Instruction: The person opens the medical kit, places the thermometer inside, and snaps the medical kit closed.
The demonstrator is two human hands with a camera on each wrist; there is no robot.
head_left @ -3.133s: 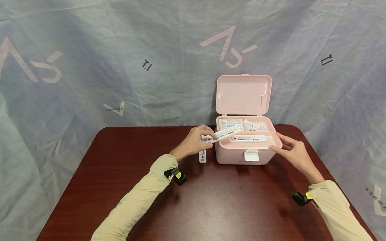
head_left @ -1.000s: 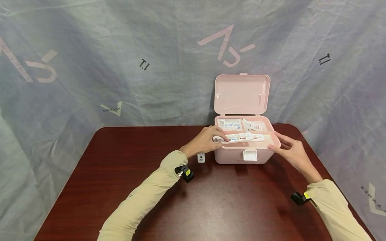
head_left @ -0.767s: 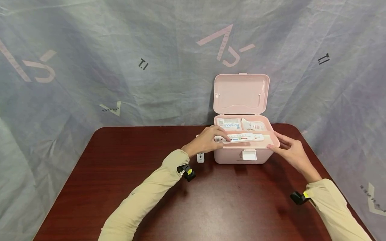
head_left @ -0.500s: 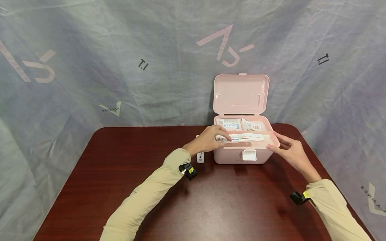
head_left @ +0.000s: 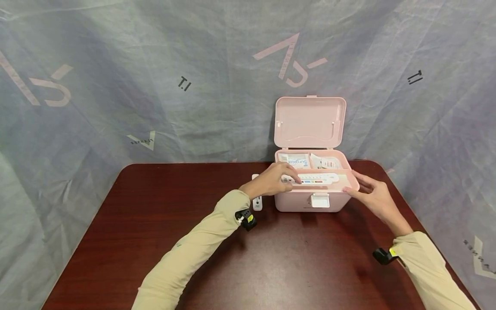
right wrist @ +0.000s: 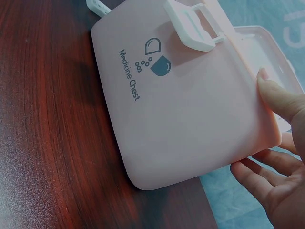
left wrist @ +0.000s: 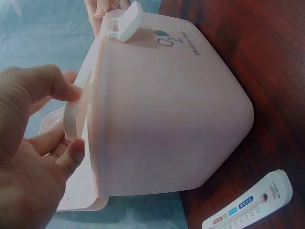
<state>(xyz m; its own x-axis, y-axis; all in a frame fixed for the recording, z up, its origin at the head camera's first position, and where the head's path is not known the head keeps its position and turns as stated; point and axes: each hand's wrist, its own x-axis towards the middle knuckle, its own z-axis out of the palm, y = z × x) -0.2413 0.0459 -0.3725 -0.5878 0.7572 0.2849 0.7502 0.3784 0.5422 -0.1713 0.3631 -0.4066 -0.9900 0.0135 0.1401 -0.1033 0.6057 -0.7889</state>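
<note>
We see a pale pink, smooth plastic box [head_left: 290, 202] with rounded corners, its front printed "Medicine Chest", a glossy white plastic latch [head_left: 320, 200] jutting from its rim and its shallow pink lid [head_left: 310, 122] raised behind. It stands on a dark reddish-brown, wood-grained table [head_left: 302, 258] with a soft sheen, before a creased grey-blue cloth [head_left: 228, 86]. Our left hand [head_left: 273, 177] pinches a flat white thermometer strip with coloured bands [head_left: 310, 181] near its left end, thumb below and fingers above, holding it lengthwise over the box's front compartment. Our right hand [head_left: 373, 196] grips the box's right front corner, thumb on the rim and fingers spread along the outer side wall. The rounded tip of a second white thermometer [head_left: 335, 178] shows past the held one, which covers the rest; we cannot tell whether they touch. A third white thermometer [head_left: 257, 203] lies on the table just left of the box, partly hidden by our left hand. Behind the divider, a white packet marked "Surgical" [head_left: 295, 160] is partly covered, and the clear-and-white packaging [head_left: 327, 162] beside it is hard to make out.
</note>
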